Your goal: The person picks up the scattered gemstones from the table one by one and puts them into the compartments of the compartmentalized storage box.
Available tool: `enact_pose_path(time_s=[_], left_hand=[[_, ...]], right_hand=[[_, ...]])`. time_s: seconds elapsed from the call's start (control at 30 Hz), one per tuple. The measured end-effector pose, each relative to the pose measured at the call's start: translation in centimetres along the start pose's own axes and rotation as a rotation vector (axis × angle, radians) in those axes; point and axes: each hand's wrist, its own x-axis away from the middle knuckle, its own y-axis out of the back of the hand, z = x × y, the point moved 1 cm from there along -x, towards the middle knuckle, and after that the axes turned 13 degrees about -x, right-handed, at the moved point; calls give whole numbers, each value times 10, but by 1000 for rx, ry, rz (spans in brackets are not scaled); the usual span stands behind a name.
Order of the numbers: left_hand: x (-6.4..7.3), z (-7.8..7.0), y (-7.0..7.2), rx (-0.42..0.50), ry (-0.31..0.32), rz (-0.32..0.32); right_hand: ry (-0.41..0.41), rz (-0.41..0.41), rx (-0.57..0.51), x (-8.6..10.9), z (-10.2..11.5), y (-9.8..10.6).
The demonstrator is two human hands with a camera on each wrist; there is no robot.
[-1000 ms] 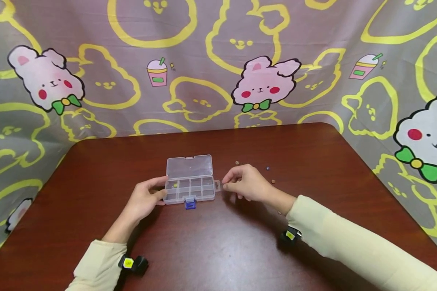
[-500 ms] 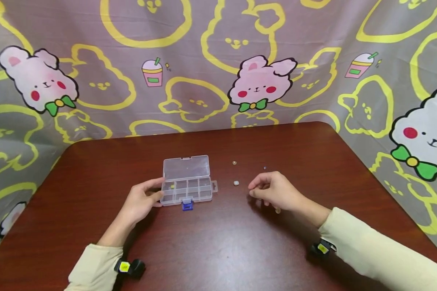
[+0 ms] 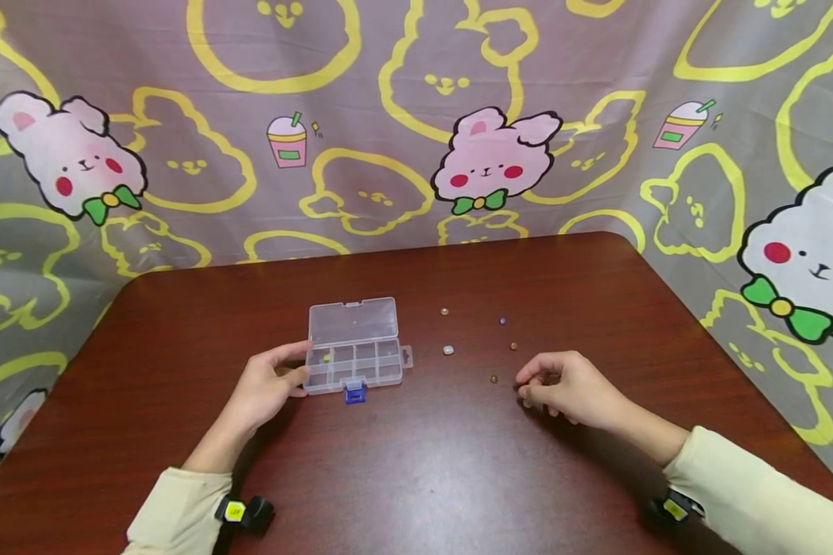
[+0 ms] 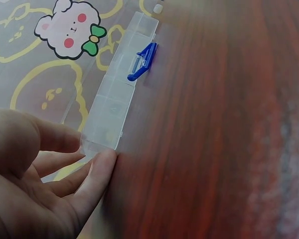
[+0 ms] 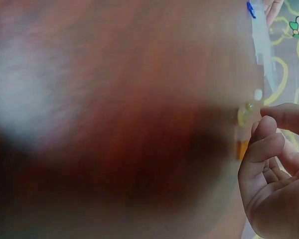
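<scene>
1. The clear compartment box (image 3: 354,364) is set on the brown table (image 3: 361,478), left of centre, its lid (image 3: 354,321) folded back on the far side, presumably so that the compartments are left exposed from above.
2. A small yellow piece (image 3: 327,358) is seen in the far-left compartment; the blue latch (image 3: 355,395) is left undone at the near edge.
3. The box's left end is gripped by the left hand (image 3: 264,385), thumb at the near corner and fingers behind, probably to steady so light a box; the compartments are thereby left uncovered.
4. The white bead (image 3: 447,350) is found near the box's right-hand hanging tab (image 3: 406,356), the gold bead (image 3: 445,311) beyond it.
5. Farther right, the blue bead (image 3: 503,321), the orange bead (image 3: 514,346) and the olive bead (image 3: 494,378) are spread well apart from the box.
6. The right hand (image 3: 569,389) is held low, fingers curled; whether anything is pinched cannot be told, the fingertips being partly hidden.
7. Between that hand and the box, the olive bead is passed over by any straight path.
8. The table is backed by a patterned cloth (image 3: 361,116).
</scene>
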Motion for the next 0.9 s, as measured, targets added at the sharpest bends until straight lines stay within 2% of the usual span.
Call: enact_pose_path(time_s=[0.37, 0.9], left_hand=[[0, 0, 0, 1, -2, 2], [0, -2, 0, -3, 4, 3]], right_hand=[[40, -6, 15, 13, -15, 10], [63, -20, -7, 14, -23, 9]])
